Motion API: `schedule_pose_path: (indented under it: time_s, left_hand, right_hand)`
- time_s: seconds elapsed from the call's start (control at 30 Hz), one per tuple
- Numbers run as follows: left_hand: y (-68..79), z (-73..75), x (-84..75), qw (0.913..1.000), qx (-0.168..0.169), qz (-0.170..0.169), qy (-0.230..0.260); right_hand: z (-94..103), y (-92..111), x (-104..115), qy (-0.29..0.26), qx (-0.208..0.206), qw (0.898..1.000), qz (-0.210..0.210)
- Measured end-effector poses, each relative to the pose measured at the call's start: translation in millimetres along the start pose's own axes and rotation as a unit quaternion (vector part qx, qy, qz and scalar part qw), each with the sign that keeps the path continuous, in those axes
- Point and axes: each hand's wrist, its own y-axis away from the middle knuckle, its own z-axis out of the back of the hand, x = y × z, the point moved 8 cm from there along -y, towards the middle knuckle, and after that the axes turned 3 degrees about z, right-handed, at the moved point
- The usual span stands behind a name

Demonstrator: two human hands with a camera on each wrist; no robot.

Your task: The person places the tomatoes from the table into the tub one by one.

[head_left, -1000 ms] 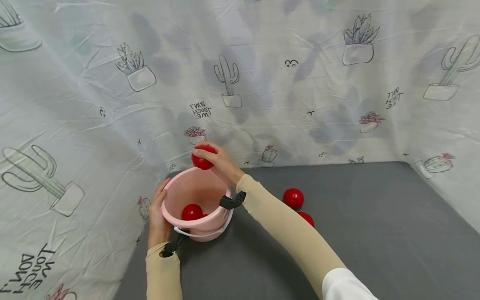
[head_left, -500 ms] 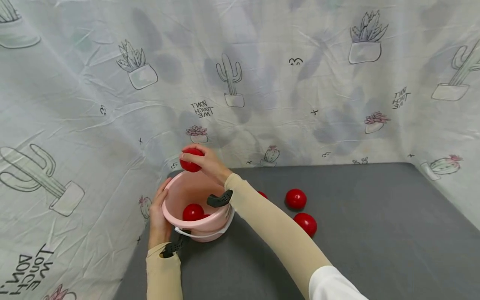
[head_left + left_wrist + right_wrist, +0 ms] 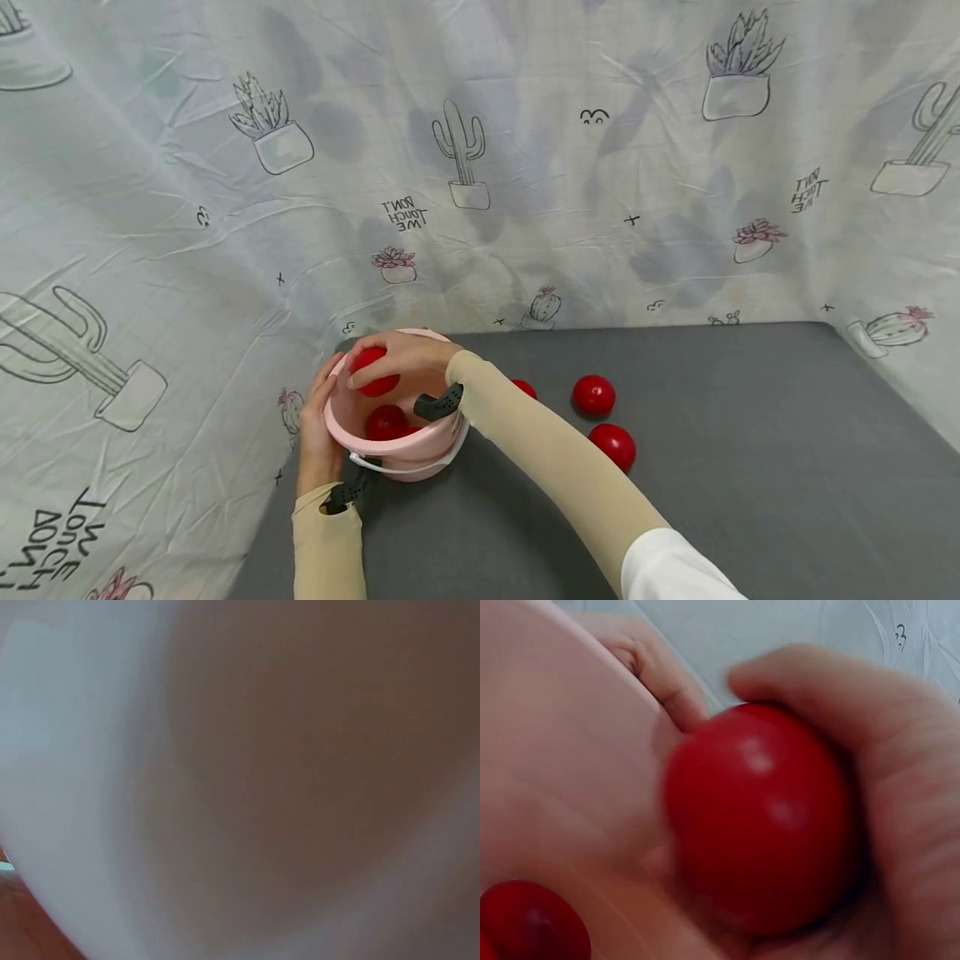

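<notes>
A pink bucket with a white handle stands tilted toward me on the grey table. My left hand holds its left side, fingers by the rim. The bucket's pale wall fills most of the left wrist view, blurred. Inside the bucket mouth, my right hand grips a shiny red ball, thumb and fingers round it. Below it another red ball lies in the bucket, with part of one more beside it.
Two red balls, a far one and a nearer one, lie on the grey table right of the bucket. A third ball is partly hidden behind my right forearm. A cactus-print curtain encloses the back and sides.
My right hand has carried its red ball left, then down from above the rim into the bucket mouth. The left hand still holds the bucket's side.
</notes>
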Motion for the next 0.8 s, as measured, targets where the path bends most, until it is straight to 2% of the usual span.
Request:
schedule_pose_path:
  time_s: [0.07,0.2,0.47,0.63,0.8]
  left_hand:
    - [0.0,-0.5,0.1,1.0000,0.002,-0.001,0.001]
    - [1.0,-0.4,1.6,1.0000,-0.003,0.004,0.000]
    - [2.7,-0.9,2.2,0.9999,-0.008,0.006,-0.010]
    - [2.7,-1.8,1.6,0.9998,-0.010,0.007,-0.014]
    - [3.5,-1.5,1.7,0.9998,-0.013,0.007,-0.016]
  right_hand:
    - [-4.4,1.3,-5.8,-0.018,0.018,0.999,-0.026]
    - [-7.3,3.1,-10.2,-0.010,0.033,0.999,-0.040]
    - [-2.6,7.2,-14.2,-0.030,-0.007,0.998,-0.063]
    - [-2.7,7.4,-14.4,-0.021,0.004,0.998,-0.059]
    - [0.9,5.1,-18.9,-0.002,-0.007,0.997,-0.075]
